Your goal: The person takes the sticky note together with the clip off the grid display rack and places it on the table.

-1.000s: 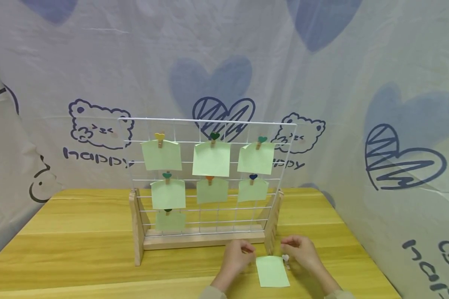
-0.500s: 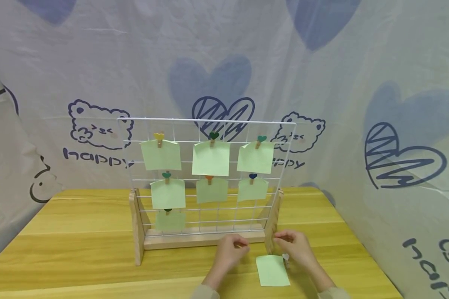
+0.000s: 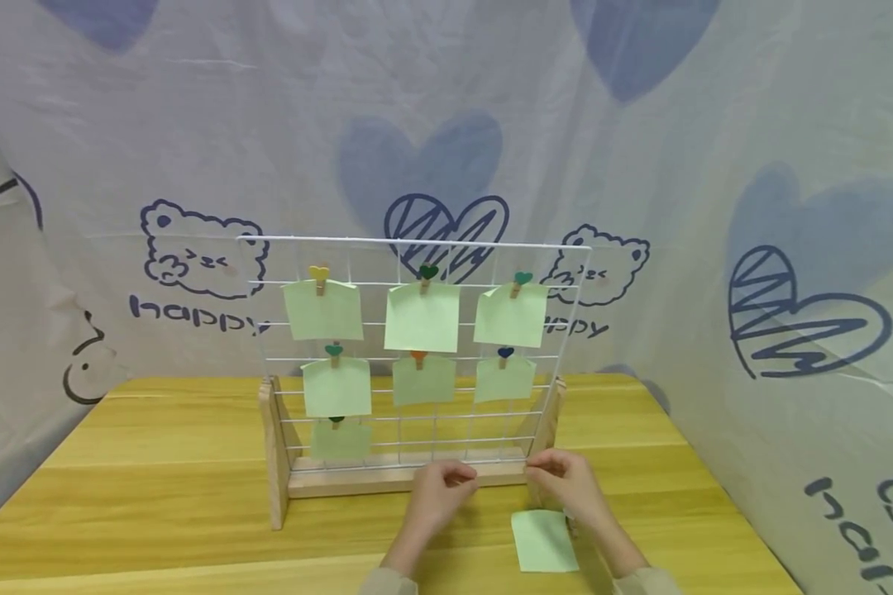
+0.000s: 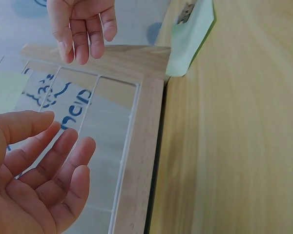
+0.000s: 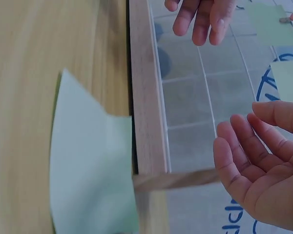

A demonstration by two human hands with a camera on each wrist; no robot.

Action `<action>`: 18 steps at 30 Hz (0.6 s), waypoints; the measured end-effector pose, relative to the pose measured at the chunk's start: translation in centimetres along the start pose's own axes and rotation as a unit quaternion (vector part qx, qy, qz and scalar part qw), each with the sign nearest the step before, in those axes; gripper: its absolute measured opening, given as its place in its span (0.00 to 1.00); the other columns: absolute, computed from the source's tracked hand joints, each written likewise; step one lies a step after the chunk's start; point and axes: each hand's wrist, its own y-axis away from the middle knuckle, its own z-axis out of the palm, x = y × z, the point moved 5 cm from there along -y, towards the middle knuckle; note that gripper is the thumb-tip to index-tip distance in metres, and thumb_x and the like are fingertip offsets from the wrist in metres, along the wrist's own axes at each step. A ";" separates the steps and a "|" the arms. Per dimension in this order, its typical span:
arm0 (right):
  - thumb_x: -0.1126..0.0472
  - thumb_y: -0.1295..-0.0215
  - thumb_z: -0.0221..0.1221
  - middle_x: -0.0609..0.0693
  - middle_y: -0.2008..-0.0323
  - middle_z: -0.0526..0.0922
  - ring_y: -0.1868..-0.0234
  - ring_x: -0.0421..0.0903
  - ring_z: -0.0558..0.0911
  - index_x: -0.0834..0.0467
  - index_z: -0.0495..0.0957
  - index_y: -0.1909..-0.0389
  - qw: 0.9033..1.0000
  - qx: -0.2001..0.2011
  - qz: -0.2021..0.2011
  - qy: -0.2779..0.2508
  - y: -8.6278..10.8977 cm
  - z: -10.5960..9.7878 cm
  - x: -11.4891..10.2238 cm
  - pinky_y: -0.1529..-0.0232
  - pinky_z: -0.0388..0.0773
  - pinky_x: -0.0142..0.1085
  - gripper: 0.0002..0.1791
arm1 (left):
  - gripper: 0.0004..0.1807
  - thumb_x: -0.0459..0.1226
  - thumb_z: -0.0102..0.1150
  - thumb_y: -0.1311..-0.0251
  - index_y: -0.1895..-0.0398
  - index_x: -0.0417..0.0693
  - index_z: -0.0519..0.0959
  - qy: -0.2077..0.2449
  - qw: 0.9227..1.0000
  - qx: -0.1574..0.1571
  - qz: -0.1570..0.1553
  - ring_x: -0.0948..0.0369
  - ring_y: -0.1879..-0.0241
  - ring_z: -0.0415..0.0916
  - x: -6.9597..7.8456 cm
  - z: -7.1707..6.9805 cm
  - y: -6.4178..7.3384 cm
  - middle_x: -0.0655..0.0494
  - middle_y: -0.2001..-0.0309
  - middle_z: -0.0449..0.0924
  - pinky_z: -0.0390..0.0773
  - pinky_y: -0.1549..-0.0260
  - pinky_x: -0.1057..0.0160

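My left hand (image 3: 437,496) hovers in front of the wooden base of a white wire grid rack (image 3: 484,415), fingers loosely bent with nothing between them. To its right, my right hand (image 3: 571,494) is near the rack's right foot, also holding nothing. Both wrist views show the fingers relaxed and apart. A pale green sticky note (image 3: 545,541) lies on the table below and between the hands. Beside its upper right corner is a small clothespin (image 4: 185,13), mostly hidden behind the right hand in the head view. More green notes hang on the rack, such as the top middle note (image 3: 422,322).
Heart-topped clothespins, among them a yellow one (image 3: 319,277), hold the hanging notes in rows. The rack's left wooden foot (image 3: 273,463) stands on the wood-grain table (image 3: 156,496). A printed cloth (image 3: 305,107) encloses the table at the back and sides.
Both hands have shifted left and slightly farther forward, from around the loose note toward the rack's base. The right hand now covers most of the clothespin. The note stays put.
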 end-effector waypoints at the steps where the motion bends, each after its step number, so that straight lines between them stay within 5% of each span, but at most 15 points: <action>1: 0.70 0.46 0.59 0.60 0.68 0.79 0.73 0.41 0.76 0.74 0.75 0.66 1.000 -0.001 -0.002 -0.004 -0.1 0.2 -0.1 0.73 0.75 0.31 0.10 | 0.03 0.27 0.60 0.53 0.73 0.34 0.79 -0.001 1.000 0.002 -0.001 0.62 0.76 0.71 0.0 -0.2 0.0 0.54 0.76 0.77 0.73 0.76 0.69; 9: 0.69 0.44 0.58 0.62 0.68 0.79 0.71 0.49 0.80 0.77 0.73 0.62 0.999 -0.036 -0.010 -0.038 -0.6 1.9 -1.2 0.73 0.77 0.33 0.14 | 0.04 0.29 0.61 0.52 0.73 0.36 0.80 -0.007 1.000 0.014 -0.006 0.63 0.76 0.70 0.3 -1.6 0.1 0.54 0.74 0.78 0.72 0.77 0.69; 18: 0.69 0.42 0.55 0.60 0.71 0.79 0.72 0.46 0.80 0.79 0.71 0.61 0.994 -0.073 -0.006 -0.075 -1.5 3.9 -2.4 0.70 0.78 0.37 0.14 | 0.06 0.31 0.61 0.50 0.71 0.36 0.80 -0.014 0.999 0.029 -0.011 0.62 0.76 0.71 0.9 -3.2 0.4 0.53 0.74 0.79 0.72 0.77 0.68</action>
